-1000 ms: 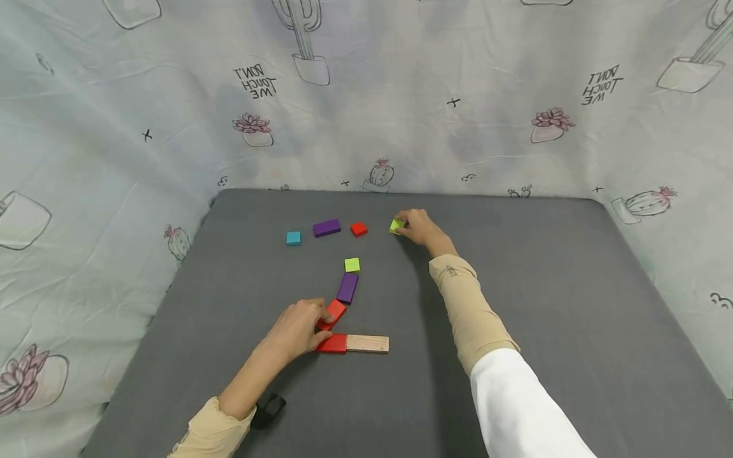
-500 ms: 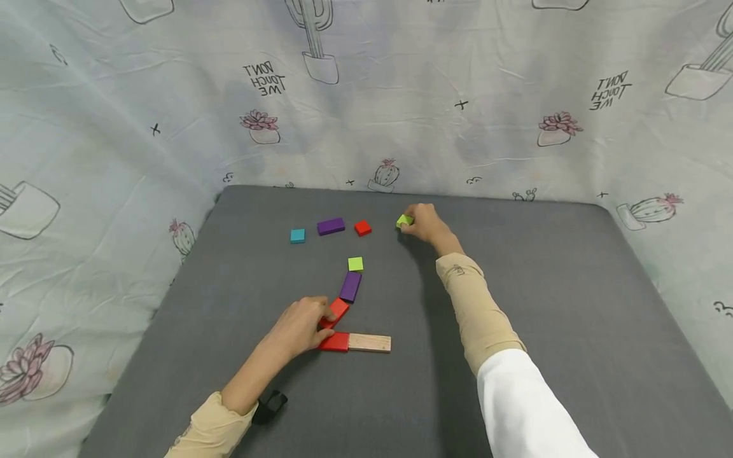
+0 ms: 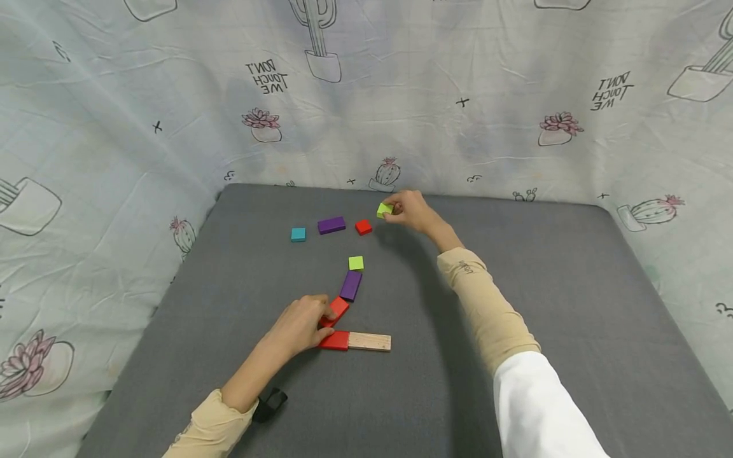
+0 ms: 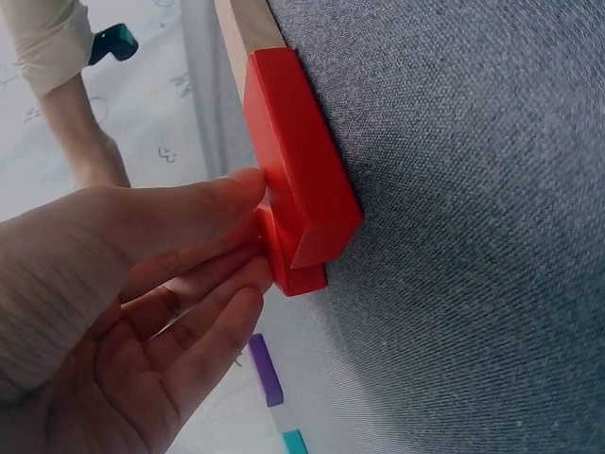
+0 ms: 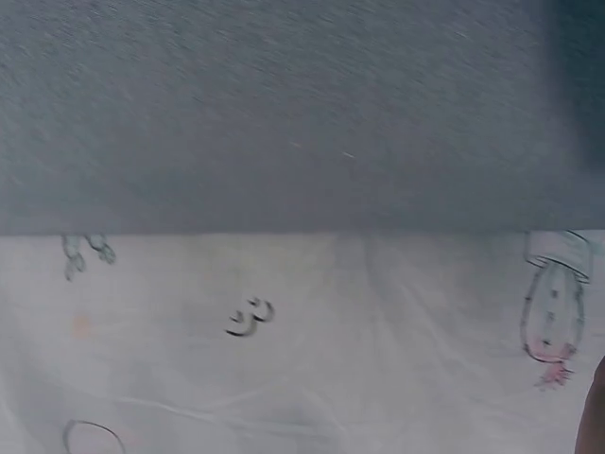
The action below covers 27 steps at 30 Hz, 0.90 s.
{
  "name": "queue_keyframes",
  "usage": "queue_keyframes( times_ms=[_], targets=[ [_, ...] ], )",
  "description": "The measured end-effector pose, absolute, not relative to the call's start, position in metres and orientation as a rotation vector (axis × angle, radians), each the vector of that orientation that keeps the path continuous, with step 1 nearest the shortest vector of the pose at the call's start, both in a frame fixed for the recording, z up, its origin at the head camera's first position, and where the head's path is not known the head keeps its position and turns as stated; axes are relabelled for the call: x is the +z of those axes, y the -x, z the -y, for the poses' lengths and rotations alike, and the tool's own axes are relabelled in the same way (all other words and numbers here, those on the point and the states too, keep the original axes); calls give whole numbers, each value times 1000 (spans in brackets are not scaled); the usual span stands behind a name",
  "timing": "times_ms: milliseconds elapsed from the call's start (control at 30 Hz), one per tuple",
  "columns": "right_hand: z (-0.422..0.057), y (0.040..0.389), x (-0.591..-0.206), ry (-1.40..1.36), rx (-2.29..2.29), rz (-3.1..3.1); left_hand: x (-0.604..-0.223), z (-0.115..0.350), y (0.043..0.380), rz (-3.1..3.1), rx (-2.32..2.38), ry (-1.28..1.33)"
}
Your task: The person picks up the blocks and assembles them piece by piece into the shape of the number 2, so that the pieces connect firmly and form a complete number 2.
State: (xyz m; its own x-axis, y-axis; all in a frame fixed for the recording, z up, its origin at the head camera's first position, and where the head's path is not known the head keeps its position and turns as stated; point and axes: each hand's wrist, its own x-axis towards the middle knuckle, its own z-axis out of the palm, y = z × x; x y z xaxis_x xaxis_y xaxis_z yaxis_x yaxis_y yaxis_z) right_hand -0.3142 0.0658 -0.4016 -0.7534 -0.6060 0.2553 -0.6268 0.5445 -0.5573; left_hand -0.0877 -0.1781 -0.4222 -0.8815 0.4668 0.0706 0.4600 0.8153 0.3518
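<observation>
While right hand pinches block, "TOUCH" lettering

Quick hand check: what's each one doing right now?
Left hand: open, touching two red blocks.
Right hand: closed, pinching a lime-green block.

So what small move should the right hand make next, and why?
I'd probably have the right hand carry its pinched lime block towards the second lime block: the pinched one seems held above the table, and the second ends a curved row of blocks.
</observation>
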Motion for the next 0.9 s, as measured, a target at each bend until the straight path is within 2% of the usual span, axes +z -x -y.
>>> queue_keyframes(
  times_ms=[900],
  targets=[
    [-17,293,-396,-1590,888,2628,-428,179,86,-2974,584,-748]
  ],
)
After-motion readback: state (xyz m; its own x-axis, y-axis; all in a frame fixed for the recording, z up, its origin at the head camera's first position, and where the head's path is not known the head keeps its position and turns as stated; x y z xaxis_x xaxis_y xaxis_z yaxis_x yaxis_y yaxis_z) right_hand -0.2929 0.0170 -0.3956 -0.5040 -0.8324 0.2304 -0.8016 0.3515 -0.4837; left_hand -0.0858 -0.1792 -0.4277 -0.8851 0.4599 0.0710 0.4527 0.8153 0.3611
